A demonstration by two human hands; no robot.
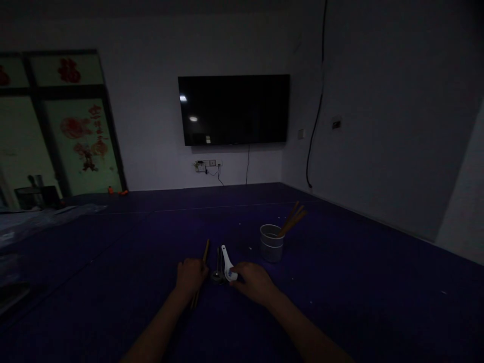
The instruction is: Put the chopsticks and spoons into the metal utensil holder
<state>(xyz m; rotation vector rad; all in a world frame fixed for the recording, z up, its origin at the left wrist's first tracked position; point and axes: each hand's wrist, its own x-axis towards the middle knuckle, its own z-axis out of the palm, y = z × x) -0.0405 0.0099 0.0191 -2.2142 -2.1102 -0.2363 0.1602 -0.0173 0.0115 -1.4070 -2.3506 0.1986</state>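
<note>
Left hand closed over chopsticks, right hand pinching white spoon by bowl, metal cutlery between

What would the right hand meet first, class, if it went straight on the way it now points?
The white spoon: its bowl lies at the fingertips of the right hand, perhaps already touched. The metal cutlery seems next, though depth is unclear.

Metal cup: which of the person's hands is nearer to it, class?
Right. The right hand is in front and left of the metal cup, at the porcelain spoon; the left hand, farther left, on chopsticks.
</note>
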